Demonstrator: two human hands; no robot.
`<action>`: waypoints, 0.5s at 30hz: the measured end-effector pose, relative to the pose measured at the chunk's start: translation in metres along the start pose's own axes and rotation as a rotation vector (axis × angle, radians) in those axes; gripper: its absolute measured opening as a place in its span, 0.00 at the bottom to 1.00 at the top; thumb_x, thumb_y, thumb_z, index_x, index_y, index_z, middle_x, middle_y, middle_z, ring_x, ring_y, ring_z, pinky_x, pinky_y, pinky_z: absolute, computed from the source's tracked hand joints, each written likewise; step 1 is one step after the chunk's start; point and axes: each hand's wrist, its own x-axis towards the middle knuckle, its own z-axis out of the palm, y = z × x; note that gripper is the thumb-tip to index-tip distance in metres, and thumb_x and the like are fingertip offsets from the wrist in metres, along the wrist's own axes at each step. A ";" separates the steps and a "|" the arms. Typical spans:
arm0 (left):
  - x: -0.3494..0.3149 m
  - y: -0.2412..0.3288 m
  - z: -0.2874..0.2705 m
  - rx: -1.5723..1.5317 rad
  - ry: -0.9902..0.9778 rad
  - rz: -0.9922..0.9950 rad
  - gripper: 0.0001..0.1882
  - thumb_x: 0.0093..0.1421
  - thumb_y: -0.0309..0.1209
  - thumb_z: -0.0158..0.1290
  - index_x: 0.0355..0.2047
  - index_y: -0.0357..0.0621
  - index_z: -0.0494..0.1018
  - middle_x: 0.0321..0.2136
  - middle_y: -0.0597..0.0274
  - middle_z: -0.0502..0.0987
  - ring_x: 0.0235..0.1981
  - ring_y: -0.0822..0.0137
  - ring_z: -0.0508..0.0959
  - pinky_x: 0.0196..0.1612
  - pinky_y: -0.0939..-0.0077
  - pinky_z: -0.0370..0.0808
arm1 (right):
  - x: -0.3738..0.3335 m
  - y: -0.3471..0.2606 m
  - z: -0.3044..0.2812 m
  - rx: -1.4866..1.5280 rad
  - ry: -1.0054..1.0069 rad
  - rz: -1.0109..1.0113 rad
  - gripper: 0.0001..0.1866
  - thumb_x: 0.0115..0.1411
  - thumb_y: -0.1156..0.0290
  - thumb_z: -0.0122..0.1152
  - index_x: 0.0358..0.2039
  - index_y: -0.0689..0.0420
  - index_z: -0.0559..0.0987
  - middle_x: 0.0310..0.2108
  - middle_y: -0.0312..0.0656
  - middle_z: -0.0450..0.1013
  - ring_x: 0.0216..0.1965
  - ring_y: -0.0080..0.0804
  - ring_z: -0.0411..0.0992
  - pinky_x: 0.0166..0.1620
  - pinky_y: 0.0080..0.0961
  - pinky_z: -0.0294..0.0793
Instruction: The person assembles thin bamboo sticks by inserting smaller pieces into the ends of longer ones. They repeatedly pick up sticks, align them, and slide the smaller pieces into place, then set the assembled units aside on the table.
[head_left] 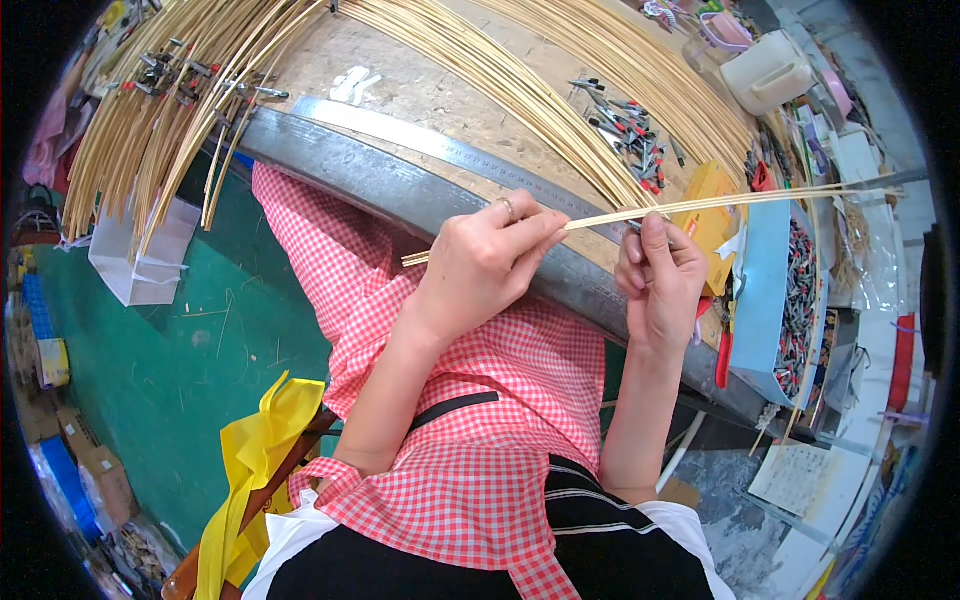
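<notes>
A few thin, pale bamboo strips (735,200) lie together in a narrow bundle across my hands, over the table's near edge. My left hand (485,255) is closed round them, thumb and fingers pinching, with their short ends sticking out to its left. Farther right, my right hand (662,270) is closed at the same bundle, its thumb up against the strips and the other fingers curled. A small dark bit shows by its fingertips, too hidden to name. From there the long ends reach out to the far right.
A steel ruler (440,150) lies along the table's metal edge (350,170). Long strips (510,85) spread over the board, near loose small clips (625,130). At right stand a yellow box (703,215) and a blue box of clips (765,290). Clamped strips (150,150) overhang at left.
</notes>
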 end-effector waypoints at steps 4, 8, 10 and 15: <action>0.000 0.007 0.001 0.067 -0.037 0.033 0.07 0.53 0.22 0.59 0.34 0.39 0.78 0.24 0.57 0.75 0.23 0.59 0.77 0.25 0.70 0.74 | 0.000 -0.003 -0.001 -0.118 0.059 -0.043 0.08 0.61 0.74 0.60 0.28 0.65 0.78 0.15 0.33 0.65 0.12 0.13 0.54 0.15 0.14 0.48; 0.001 0.008 0.002 0.081 -0.058 0.035 0.08 0.53 0.23 0.59 0.35 0.40 0.79 0.25 0.57 0.75 0.23 0.59 0.77 0.26 0.69 0.75 | -0.001 0.001 -0.002 -0.117 0.075 -0.124 0.07 0.60 0.75 0.60 0.27 0.65 0.78 0.14 0.32 0.65 0.12 0.13 0.54 0.15 0.14 0.48; 0.001 0.008 0.004 0.087 -0.037 0.049 0.10 0.53 0.23 0.59 0.37 0.41 0.79 0.25 0.58 0.75 0.23 0.60 0.78 0.26 0.69 0.75 | -0.002 0.004 -0.001 -0.117 0.090 -0.154 0.07 0.60 0.76 0.60 0.26 0.66 0.78 0.14 0.32 0.65 0.12 0.13 0.54 0.15 0.14 0.48; -0.002 0.011 0.012 0.122 0.028 0.085 0.15 0.52 0.23 0.60 0.42 0.43 0.78 0.26 0.58 0.76 0.24 0.61 0.79 0.26 0.71 0.76 | -0.008 0.009 0.015 -0.106 0.081 -0.135 0.07 0.60 0.76 0.60 0.27 0.66 0.79 0.15 0.31 0.65 0.13 0.12 0.55 0.16 0.14 0.49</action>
